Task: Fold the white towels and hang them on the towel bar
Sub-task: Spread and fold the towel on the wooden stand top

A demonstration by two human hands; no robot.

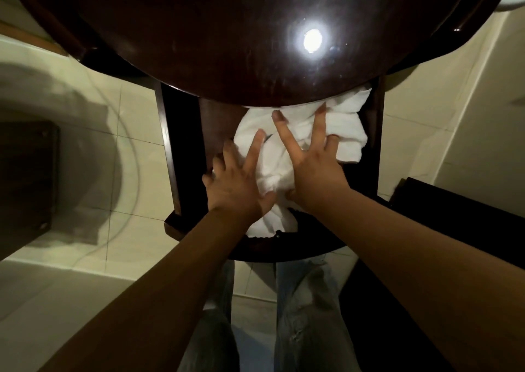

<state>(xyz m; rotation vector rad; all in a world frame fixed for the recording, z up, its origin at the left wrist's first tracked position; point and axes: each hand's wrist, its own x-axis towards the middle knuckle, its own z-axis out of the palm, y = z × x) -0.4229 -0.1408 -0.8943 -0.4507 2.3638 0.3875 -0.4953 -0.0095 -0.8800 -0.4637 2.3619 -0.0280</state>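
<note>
My left hand [238,185] and right hand [314,170] lay spread on crumpled towels [346,124] at the shelf's [301,247] front edge; folding and hanging seemingly remained.

We recorded a dim scene lit from above. The lamp was mirrored as a blown-out glare spot [312,40] on the dark glossy round wooden tabletop [199,30]. We noted broad soft shadows on the pale tiled floor [127,110], a nearly overexposed crumpled white towel [343,121], bowed wide-angle edges, and smeared detail at left.
</note>
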